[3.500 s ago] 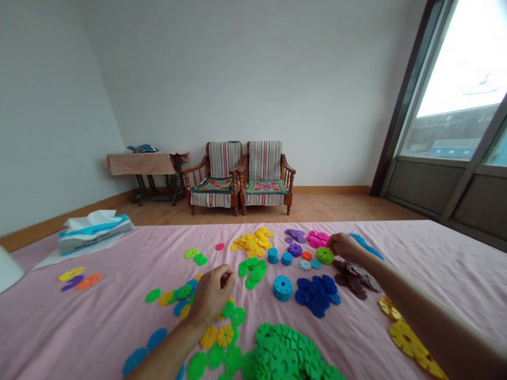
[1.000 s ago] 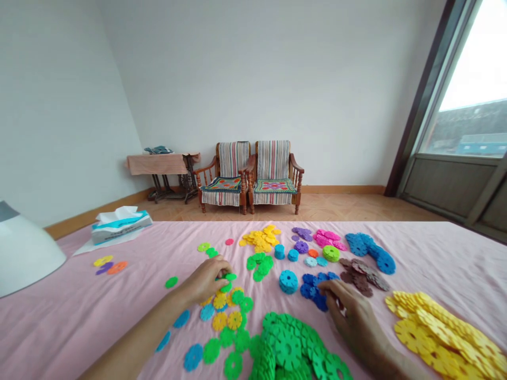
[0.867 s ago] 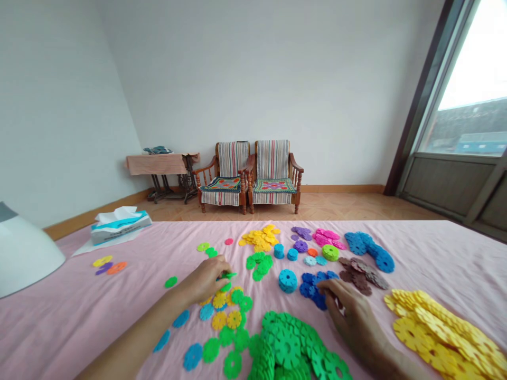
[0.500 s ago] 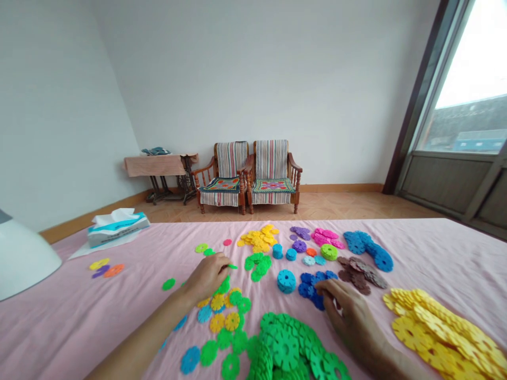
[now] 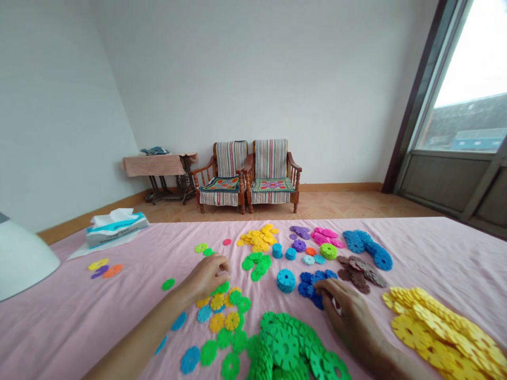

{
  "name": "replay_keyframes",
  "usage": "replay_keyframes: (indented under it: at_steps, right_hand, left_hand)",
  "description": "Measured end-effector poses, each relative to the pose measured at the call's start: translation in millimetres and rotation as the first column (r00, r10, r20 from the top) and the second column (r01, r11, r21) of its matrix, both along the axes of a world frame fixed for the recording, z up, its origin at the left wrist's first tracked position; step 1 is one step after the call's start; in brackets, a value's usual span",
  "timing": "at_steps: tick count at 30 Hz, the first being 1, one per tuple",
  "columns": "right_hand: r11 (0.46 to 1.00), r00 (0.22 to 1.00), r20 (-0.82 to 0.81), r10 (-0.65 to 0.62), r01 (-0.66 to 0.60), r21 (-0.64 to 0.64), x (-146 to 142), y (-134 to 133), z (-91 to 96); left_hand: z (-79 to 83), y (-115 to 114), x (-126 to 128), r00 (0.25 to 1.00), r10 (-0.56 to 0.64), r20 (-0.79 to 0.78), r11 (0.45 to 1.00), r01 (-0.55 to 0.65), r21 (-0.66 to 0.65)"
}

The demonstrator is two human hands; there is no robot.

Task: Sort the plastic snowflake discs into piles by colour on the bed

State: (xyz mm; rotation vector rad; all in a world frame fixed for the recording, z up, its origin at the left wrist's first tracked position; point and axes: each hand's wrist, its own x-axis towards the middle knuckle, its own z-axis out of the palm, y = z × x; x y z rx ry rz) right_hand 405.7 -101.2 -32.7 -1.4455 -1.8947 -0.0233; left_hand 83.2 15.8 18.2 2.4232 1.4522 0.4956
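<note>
My left hand (image 5: 209, 275) hovers over the left middle of the pink cloth. Its fingers are loosely bent, a gap shows between thumb and forefinger, and no disc is visible in it. Just right of its fingertips lies a small pile of green notched discs (image 5: 259, 268). Below it are mixed green, yellow and blue discs, among them a yellow disc (image 5: 217, 302). My right hand (image 5: 348, 311) rests at the edge of a dark blue disc pile (image 5: 307, 287), fingers bent and apart, with nothing seen in them. A light blue disc stack (image 5: 285, 281) stands left of that pile.
Large green (image 5: 285, 345) and yellow discs (image 5: 439, 327) lie in front. Yellow, purple, pink, blue and brown piles (image 5: 360, 272) sit farther back. A tissue box (image 5: 118, 229) and a white lamp-like dome (image 5: 26, 261) are on the left. Two chairs (image 5: 271, 184) stand beyond the table.
The green disc at my left fingertips has left the hand, and a disc now lies at the left side of the small green pile. My left hand has drawn slightly back; my right hand has stayed put.
</note>
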Motion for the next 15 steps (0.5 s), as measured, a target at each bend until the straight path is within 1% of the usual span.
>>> replay_keyframes:
  at_steps: [3,5,10,13,15]
  right_hand:
    - [1.0,1.0,0.006,0.0,0.0,-0.002,1,0,-1.3]
    - [1.0,1.0,0.01,-0.001,0.001,-0.018,1,0,-1.6]
    - [0.999,1.0,0.018,-0.005,0.006,-0.045,1,0,-2.2]
    - [0.999,1.0,0.014,-0.009,0.01,-0.041,0,0,-2.0]
    - [0.999,1.0,0.012,-0.011,0.011,-0.041,0,0,-1.1]
  left_hand:
    - [-3.4,-2,-13,1.0,-0.003,-0.027,0.999,0.002,-0.046]
    - [-4.7,-3,-16,1.0,-0.008,-0.019,0.998,0.007,-0.06]
    - [1.0,-3,-8,1.0,-0.013,0.012,0.987,0.015,-0.158]
    - [3.7,-2,-2,0.998,-0.024,0.05,0.983,0.032,-0.179]
    - [2.7,-1,3,0.995,-0.031,0.097,0.981,0.049,-0.187]
